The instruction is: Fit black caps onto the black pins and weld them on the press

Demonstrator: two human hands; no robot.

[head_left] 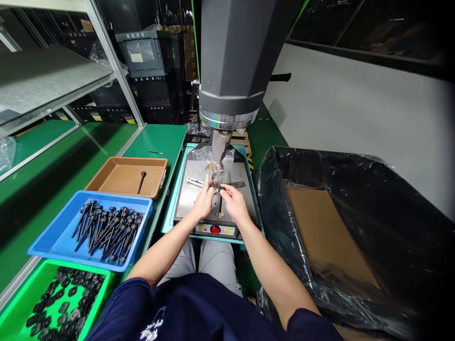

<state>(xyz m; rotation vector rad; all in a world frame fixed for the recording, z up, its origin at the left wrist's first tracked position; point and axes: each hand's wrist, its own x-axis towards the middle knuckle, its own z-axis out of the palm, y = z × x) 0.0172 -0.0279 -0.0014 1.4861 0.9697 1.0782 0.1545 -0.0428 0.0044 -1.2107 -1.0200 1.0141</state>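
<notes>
My left hand (204, 199) and my right hand (232, 201) meet on the steel base plate (192, 194) of a press machine, under its grey head (234, 57) and its narrow horn (218, 147). Both hands pinch a small black part (222, 189) at the clear fixture (214, 173) below the horn. A thin black rod (221, 204) runs down from the part between my hands. The fingertips are partly hidden by each other.
A red button (215, 230) sits on the machine's front edge. To the left are a blue tray (57, 232) of black rods, a green tray (21, 308) of small black pieces, and a brown tray (117, 177) with one rod. A black-bag-lined cardboard box (320, 227) stands at right.
</notes>
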